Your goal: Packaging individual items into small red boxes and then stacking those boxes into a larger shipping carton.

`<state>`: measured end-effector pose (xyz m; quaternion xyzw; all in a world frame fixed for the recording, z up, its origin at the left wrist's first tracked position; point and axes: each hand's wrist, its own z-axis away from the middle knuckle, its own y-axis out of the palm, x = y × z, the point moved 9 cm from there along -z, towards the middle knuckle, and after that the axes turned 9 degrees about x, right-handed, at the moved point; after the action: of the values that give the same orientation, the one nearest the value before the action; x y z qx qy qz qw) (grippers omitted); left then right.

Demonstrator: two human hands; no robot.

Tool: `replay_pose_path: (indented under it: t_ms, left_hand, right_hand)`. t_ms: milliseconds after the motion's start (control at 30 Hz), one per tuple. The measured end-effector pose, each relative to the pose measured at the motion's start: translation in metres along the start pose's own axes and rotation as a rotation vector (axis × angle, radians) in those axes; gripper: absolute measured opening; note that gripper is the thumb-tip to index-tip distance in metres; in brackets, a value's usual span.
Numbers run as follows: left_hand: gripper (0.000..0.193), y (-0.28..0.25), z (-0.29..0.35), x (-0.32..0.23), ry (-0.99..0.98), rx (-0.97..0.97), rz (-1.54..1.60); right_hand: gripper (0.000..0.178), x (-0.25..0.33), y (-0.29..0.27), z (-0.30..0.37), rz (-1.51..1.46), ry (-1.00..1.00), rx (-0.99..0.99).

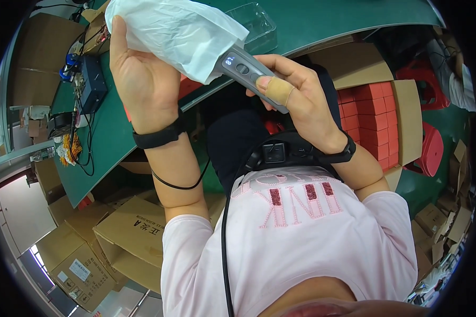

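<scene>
A grey handheld device (244, 69) with a small lit display and oval buttons slants up to the left in front of me. My right hand (300, 94) is closed around its lower handle, the taped thumb lying by the buttons. A soft white bag (177, 37) covers the device's upper part, which is hidden inside. At the bag's left side, my left hand (145, 87) holds it with the thumb up along the edge. The other left fingers are behind the bag. Both wrists wear black bands.
A clear plastic tray (256, 33) stands on the green table (322, 21) behind the device. At left are a dark blue box (92, 84) and loose cables. An open carton of red boxes (373, 119) and red stools (432, 149) are at right; cardboard cartons (129, 224) lie lower left.
</scene>
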<state>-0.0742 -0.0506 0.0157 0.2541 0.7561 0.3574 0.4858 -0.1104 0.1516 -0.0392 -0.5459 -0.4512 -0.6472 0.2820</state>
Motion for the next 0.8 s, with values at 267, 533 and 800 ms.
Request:
replay_pose_path:
  t_ms: [267,533,800]
  left_hand:
    - [0.044,0.035,0.020,0.065,0.256,-0.247,-0.686]
    - [0.050,0.045,0.029,0.076,0.079,-0.001,-0.419]
    - [0.037,0.037,0.040,0.121,0.054,-0.131,-0.233]
  right_hand:
    - [0.051,0.052,-0.009,0.001,0.513,-0.442,-0.234]
    - [0.054,0.054,-0.037,0.026,0.405,-0.662,-0.381]
    - [0.057,0.028,-0.031,0.010,-0.110,-0.295,-0.310]
